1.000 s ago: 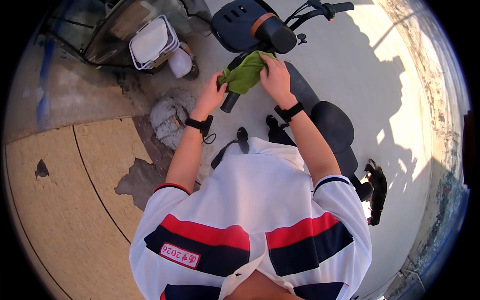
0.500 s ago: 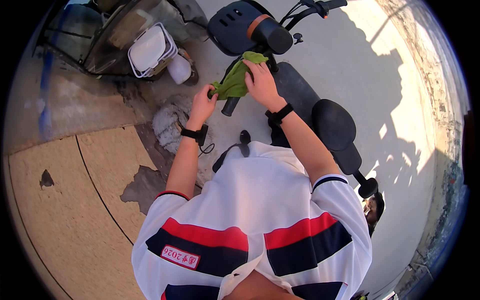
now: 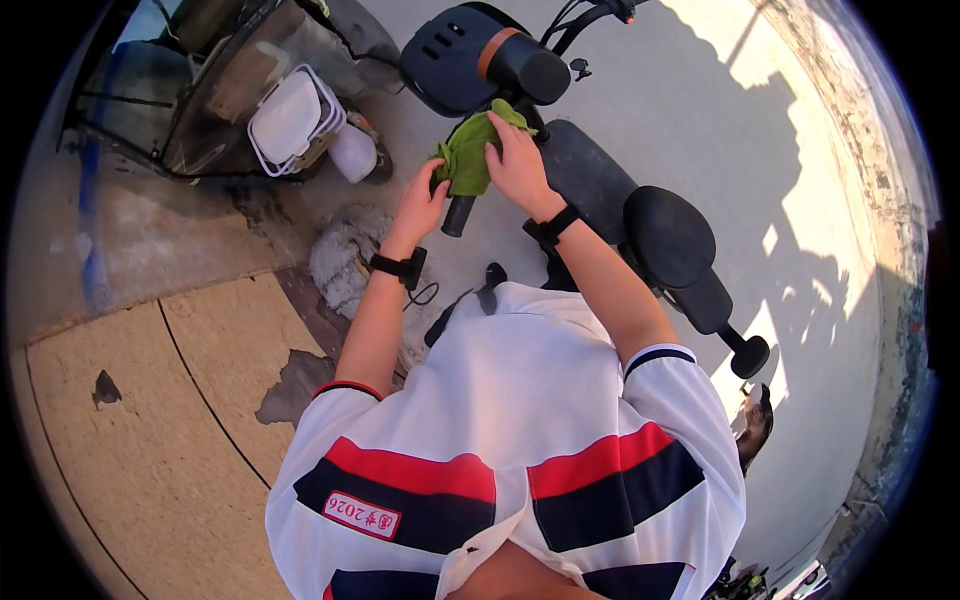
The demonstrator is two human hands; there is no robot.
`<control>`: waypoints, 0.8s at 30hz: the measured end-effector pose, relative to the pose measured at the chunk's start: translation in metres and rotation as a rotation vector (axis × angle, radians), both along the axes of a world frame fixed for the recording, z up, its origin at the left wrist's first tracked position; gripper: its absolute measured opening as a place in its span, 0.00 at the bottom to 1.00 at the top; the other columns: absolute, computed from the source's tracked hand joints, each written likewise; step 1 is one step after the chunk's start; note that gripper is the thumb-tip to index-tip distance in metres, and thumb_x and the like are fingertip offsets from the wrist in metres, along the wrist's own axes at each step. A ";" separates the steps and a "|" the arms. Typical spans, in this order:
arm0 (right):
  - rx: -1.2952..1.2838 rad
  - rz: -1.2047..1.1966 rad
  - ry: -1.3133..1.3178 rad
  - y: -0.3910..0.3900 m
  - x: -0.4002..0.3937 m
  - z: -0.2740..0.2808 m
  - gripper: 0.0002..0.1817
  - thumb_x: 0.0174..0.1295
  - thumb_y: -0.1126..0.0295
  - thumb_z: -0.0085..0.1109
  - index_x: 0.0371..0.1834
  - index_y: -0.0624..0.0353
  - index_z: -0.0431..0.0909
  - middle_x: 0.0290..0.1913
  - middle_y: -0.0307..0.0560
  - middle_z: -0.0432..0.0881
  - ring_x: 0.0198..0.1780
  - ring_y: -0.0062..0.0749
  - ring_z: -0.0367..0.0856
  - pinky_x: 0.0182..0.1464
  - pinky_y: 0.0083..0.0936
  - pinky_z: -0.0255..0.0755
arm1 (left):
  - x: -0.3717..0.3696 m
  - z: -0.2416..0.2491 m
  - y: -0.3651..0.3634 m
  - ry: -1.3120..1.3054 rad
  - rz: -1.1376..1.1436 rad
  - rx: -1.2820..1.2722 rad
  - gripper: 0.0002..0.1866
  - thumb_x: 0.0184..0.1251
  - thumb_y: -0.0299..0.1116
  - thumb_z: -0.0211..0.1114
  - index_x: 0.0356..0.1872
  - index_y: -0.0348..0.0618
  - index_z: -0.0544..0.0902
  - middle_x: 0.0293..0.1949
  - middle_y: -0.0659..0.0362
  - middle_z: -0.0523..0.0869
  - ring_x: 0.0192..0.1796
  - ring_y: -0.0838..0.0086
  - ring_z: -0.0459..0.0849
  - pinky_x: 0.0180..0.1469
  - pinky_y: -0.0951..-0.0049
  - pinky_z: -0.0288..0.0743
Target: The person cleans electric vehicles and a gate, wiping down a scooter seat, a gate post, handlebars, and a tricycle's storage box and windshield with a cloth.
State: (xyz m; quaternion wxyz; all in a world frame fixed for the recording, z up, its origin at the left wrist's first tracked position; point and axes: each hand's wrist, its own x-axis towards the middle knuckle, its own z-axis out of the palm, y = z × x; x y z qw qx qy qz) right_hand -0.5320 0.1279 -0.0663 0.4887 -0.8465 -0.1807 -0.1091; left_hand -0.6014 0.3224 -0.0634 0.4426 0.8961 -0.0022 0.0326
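A green cloth is stretched between my two hands, over the near handlebar of a dark electric scooter. My left hand grips the cloth's left edge, thumb and fingers closed on it. On its upper right part, my right hand has its fingers closed over the fabric. Below the cloth the black handlebar grip sticks out toward me. Just beyond sits the scooter's black front basket or box, with a round dark part and orange band beside it. The cloth hides the middle of the handlebar.
The black scooter seat and a rounded backrest extend to the right. At upper left, a white lidded bucket stands by a covered vehicle. A grey fluffy heap lies near my left forearm. Tan boards lie lower left.
The cloth has bunched up and hangs more squarely between my hands. My left hand has shifted slightly right and turned. The whole view has swung a little.
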 end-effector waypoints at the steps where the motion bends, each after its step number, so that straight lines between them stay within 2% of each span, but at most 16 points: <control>1: -0.008 0.008 -0.013 0.000 0.000 0.002 0.27 0.62 0.72 0.57 0.67 0.61 0.70 0.54 0.60 0.80 0.55 0.56 0.77 0.58 0.40 0.72 | 0.000 0.001 0.000 0.025 0.004 -0.003 0.17 0.69 0.29 0.63 0.58 0.42 0.75 0.46 0.42 0.85 0.49 0.45 0.84 0.49 0.57 0.77; 4: -0.037 0.061 -0.082 0.001 0.005 0.003 0.25 0.59 0.74 0.57 0.63 0.62 0.73 0.49 0.56 0.81 0.52 0.53 0.76 0.57 0.41 0.72 | -0.001 0.001 0.004 0.064 0.004 -0.012 0.16 0.69 0.29 0.63 0.56 0.41 0.76 0.45 0.43 0.85 0.48 0.46 0.84 0.48 0.58 0.78; 7: -0.016 0.066 -0.092 0.004 0.012 0.001 0.24 0.59 0.74 0.57 0.61 0.61 0.74 0.49 0.55 0.81 0.51 0.52 0.75 0.57 0.41 0.71 | -0.001 0.003 0.007 0.114 0.029 0.022 0.14 0.69 0.30 0.64 0.53 0.40 0.77 0.44 0.44 0.85 0.47 0.47 0.85 0.46 0.59 0.78; 13: 0.042 0.058 -0.009 0.003 0.036 -0.007 0.22 0.63 0.71 0.54 0.61 0.58 0.75 0.54 0.56 0.81 0.57 0.53 0.76 0.62 0.38 0.70 | -0.005 0.006 0.004 0.088 0.033 0.059 0.15 0.68 0.30 0.64 0.54 0.41 0.77 0.49 0.46 0.84 0.47 0.48 0.84 0.46 0.59 0.78; 19: 0.148 0.075 0.152 0.003 0.066 -0.030 0.21 0.67 0.62 0.54 0.60 0.59 0.75 0.56 0.57 0.80 0.60 0.53 0.77 0.63 0.38 0.70 | -0.007 0.020 -0.012 -0.020 0.046 0.012 0.18 0.67 0.30 0.64 0.57 0.40 0.76 0.54 0.46 0.82 0.54 0.48 0.81 0.52 0.60 0.78; 24: 0.250 0.119 0.414 -0.005 0.089 -0.048 0.27 0.67 0.54 0.55 0.61 0.61 0.76 0.60 0.59 0.79 0.63 0.51 0.77 0.65 0.35 0.68 | -0.003 0.026 -0.020 -0.083 0.030 0.098 0.22 0.68 0.31 0.64 0.61 0.40 0.73 0.56 0.45 0.81 0.58 0.47 0.79 0.58 0.58 0.75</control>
